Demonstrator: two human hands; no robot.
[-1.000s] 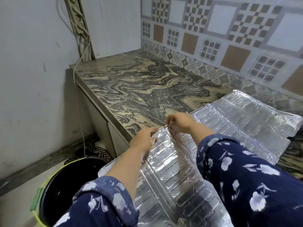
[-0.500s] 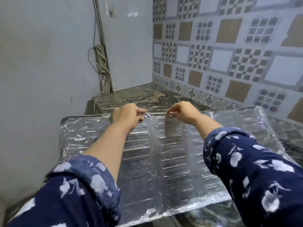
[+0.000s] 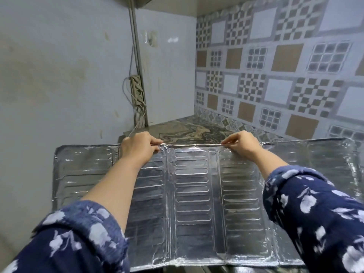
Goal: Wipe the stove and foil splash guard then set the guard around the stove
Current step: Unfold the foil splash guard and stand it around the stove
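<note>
The foil splash guard is a wide silver sheet with embossed ribs and folds, held up unfolded in front of me above the counter. My left hand pinches its top edge left of the middle. My right hand pinches the same edge right of the middle. Both forearms in blue flowered sleeves reach over the sheet. The stove is not in view.
A marble-patterned counter shows beyond the guard's top edge, ending in the corner. The tiled wall stands at the right, a plain grey wall at the left. A power strip with cables hangs on a pipe in the corner.
The guard has been lifted from lying on the counter and spread open, held raised. My hands have moved apart along its top edge, and my view has tilted upward.
</note>
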